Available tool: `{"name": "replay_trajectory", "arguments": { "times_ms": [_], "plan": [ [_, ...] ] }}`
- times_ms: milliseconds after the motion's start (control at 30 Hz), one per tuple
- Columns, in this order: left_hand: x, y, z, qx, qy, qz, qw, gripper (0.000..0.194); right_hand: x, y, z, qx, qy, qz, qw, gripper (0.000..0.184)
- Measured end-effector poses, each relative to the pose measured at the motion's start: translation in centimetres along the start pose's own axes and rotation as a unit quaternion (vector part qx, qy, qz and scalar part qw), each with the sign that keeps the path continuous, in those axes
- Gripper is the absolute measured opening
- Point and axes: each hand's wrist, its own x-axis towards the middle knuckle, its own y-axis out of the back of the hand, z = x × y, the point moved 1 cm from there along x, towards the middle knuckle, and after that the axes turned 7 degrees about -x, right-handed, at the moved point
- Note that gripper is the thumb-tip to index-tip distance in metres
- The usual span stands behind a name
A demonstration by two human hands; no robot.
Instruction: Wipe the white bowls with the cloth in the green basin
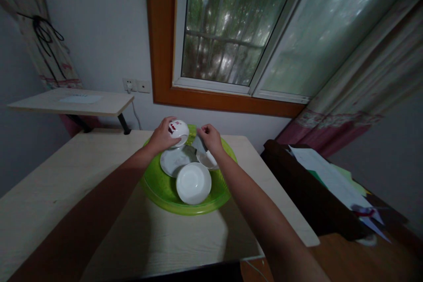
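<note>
My left hand [162,135] is closed round a small white bowl [180,132] with red markings, tilted on its side above the far left part of a green basin [161,205]. My right hand [211,139] is pinched at the basin's far side, with a limp greyish cloth [198,144] hanging from the fingers. Inside the basin lie a white plate [173,161], a white bowl [194,183] facing me at the front, and another white bowl [207,160] partly hidden by my right hand and forearm.
The basin stands on a pale wooden table [109,229]. A small raised shelf [72,101] is at the back left, near a wall socket [136,85]. Papers [330,176] lie on a dark piece of furniture [307,194] to the right. A window [228,26] is behind.
</note>
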Motion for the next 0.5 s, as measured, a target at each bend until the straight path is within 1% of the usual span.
{"name": "replay_trajectory", "arguments": {
  "times_ms": [67,133,200,267,367,500],
  "plan": [
    [-0.2,-0.2,0.1,-0.010,-0.018,-0.026,0.999,0.081,-0.1,-0.3,-0.2,0.038,0.009,-0.020,0.999,0.028],
    [-0.3,-0.2,0.1,-0.010,-0.036,-0.040,0.998,0.080,-0.2,-0.5,-0.6,0.082,0.023,-0.064,0.994,0.032],
    [-0.4,-0.2,0.1,-0.002,-0.052,-0.049,0.997,0.080,-0.5,-0.5,-1.1,0.117,0.057,-0.108,0.986,0.033],
    [-0.4,-0.2,0.1,0.004,-0.056,-0.057,0.997,0.083,-0.8,-0.3,-1.6,0.129,0.109,-0.134,0.976,0.028],
    [-0.4,-0.3,-0.1,0.006,-0.047,-0.061,0.997,0.087,-1.2,0.1,-2.3,0.092,0.197,-0.146,0.965,0.025],
    [-0.4,-0.3,-0.3,-0.002,-0.043,-0.045,0.998,0.092,-2.0,0.1,-3.1,-0.006,0.290,-0.139,0.947,0.032]
  ]
}}
